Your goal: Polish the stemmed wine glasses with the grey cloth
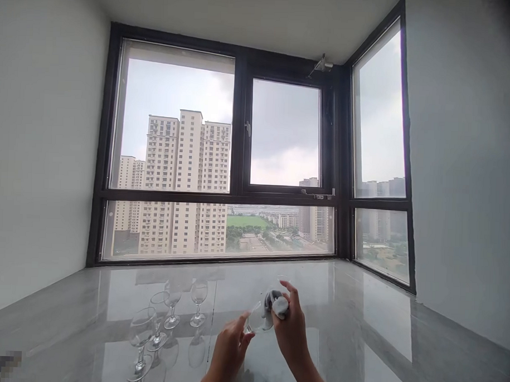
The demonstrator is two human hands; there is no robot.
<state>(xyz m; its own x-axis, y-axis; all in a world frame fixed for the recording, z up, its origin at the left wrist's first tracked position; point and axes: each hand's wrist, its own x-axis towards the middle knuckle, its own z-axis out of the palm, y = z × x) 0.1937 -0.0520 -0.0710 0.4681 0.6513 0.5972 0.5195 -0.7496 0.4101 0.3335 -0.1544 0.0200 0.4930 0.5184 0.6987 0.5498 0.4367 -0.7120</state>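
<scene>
My left hand [232, 339] is closed on a clear stemmed glass [257, 320], gripping it near the stem end with thumb and fingers. The glass is tilted, its bowl toward the right. My right hand [291, 319] bunches a grey cloth [271, 304] against the bowl; part of the cloth seems to be inside it, though the fingers hide the exact contact. Several stemmed glasses stand upright on the glossy grey sill to the left, among them a front one [141, 336] and a back one [198, 294].
The shiny grey sill [359, 328] mirrors the windows and glasses. Behind it rise dark-framed windows [236, 198] with a handle [247, 128]. A faint clear rim [282, 278] shows behind my right hand. Pale walls [460, 165] flank the sill.
</scene>
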